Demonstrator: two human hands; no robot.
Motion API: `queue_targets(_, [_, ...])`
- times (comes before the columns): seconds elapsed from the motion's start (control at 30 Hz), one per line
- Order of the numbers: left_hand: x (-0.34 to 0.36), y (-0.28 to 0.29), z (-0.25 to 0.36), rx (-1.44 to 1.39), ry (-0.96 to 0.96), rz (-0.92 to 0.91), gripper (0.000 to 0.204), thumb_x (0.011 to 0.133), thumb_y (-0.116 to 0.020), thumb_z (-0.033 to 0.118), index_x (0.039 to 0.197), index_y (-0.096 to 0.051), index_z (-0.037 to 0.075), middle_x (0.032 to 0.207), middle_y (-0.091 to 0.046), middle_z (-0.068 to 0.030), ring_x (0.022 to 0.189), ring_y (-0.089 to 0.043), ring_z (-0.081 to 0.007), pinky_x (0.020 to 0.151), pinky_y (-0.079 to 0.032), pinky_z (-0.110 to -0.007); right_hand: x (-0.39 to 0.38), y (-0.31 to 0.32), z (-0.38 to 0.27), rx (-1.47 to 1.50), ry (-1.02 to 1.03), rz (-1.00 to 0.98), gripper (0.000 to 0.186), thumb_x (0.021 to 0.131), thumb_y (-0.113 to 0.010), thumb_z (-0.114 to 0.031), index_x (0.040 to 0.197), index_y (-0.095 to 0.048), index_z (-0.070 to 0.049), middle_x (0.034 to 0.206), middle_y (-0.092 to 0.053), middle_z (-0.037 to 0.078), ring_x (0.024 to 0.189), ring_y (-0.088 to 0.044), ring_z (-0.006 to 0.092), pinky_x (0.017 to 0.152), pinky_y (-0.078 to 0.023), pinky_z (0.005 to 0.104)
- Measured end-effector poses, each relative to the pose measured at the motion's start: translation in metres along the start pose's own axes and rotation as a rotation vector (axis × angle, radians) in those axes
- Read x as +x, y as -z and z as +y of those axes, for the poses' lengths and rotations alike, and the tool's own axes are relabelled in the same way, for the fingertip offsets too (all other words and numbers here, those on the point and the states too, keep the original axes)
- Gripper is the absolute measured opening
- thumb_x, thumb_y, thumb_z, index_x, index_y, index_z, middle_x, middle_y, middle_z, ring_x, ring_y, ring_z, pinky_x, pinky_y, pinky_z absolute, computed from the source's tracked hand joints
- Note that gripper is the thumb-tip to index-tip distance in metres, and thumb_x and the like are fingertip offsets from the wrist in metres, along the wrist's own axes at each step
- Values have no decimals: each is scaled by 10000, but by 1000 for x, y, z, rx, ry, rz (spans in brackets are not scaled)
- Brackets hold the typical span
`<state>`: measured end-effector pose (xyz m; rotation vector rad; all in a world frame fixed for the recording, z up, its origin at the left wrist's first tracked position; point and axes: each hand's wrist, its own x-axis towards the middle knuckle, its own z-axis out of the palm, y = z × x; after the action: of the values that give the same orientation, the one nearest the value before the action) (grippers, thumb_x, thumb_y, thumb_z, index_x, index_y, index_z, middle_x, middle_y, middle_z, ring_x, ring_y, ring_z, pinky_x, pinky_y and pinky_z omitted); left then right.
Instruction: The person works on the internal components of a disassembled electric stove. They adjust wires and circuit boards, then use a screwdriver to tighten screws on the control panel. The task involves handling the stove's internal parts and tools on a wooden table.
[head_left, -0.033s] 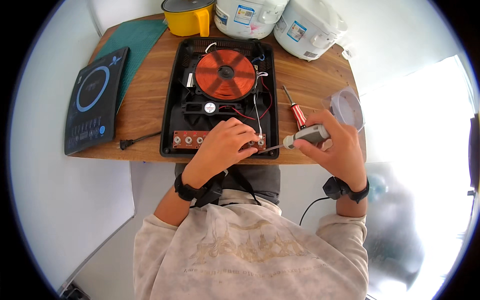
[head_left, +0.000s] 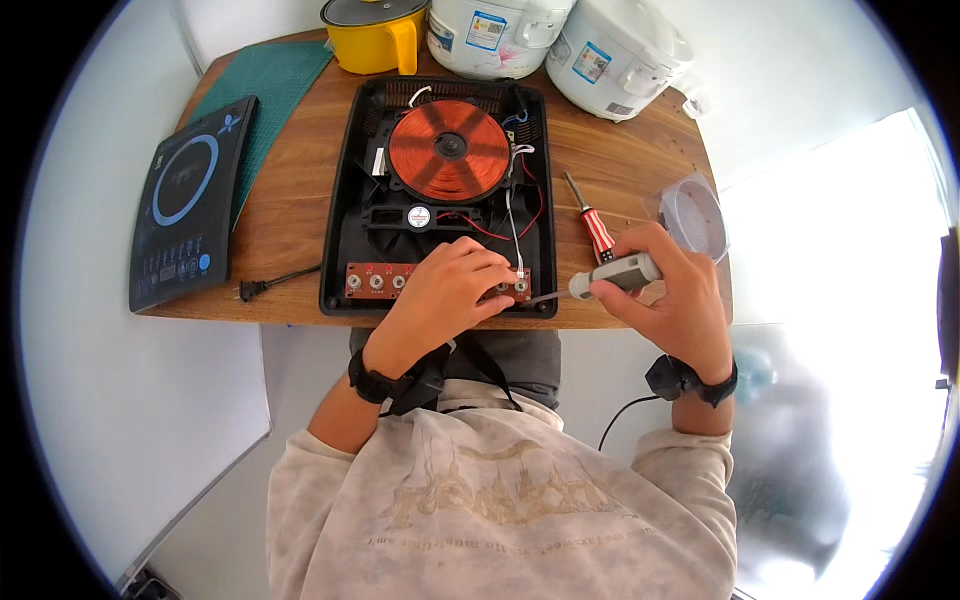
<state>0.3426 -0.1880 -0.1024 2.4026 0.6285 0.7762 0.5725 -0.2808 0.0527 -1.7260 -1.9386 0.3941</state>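
An opened induction cooker base, a black plastic housing (head_left: 340, 200), lies in front of me with a round copper coil (head_left: 480, 135) inside. Along its near edge runs a reddish-brown circuit board (head_left: 376, 282) with several round buttons. My left hand (head_left: 455, 285) lies over the right half of this board, fingers bent and thumb at its near edge, gripping it. My right hand (head_left: 672, 290) is closed round a grey electric screwdriver (head_left: 622, 273). The tool is held nearly level, its thin shaft pointing left to the board's right end; the exact contact of the tip is too small to tell.
A red-and-white-handled screwdriver (head_left: 597, 232) lies right of the housing, near a clear plastic tub (head_left: 693, 218). At left, a black glass cooktop panel (head_left: 180, 215) rests partly on a green mat (head_left: 262, 85). A yellow pot (head_left: 370, 45) and two white rice cookers (head_left: 615, 65) stand behind.
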Motion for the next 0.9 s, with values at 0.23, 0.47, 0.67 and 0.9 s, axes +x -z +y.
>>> queue_targets(0.23, [16,-14,16,122,-17,-55,294,892,-775,248,1155,-735,124,1181,-716,20,1125,-615,-204,988,-475,-373,-25,23,43,138,-77,245,272,801,-794,-66,1020,-634,-47,861,-711,59,740,-681,149,721,-539,272])
queue_targets(0.47, [37,-28,25,149,-41,-99,345,904,-763,268,1219,-704,139,1183,-705,22,1123,-620,-196,989,-475,-376,-33,37,73,129,-107,220,286,780,-788,-48,1017,-628,-42,892,-707,70,788,-685,164,753,-545,290])
queue_targets(0.67, [47,-28,33,155,-15,-137,335,909,-760,249,1218,-709,131,1175,-709,20,1105,-633,-194,992,-467,-379,-28,39,76,179,-9,171,284,772,-759,-27,1019,-620,-40,922,-712,89,817,-702,216,785,-555,314])
queue_targets(0.9, [47,-28,28,20,36,-126,327,901,-773,247,1198,-726,119,1168,-731,3,1061,-655,-209,994,-452,-373,-21,38,75,126,64,106,290,760,-744,-15,1011,-602,-34,959,-727,101,853,-721,256,819,-563,329])
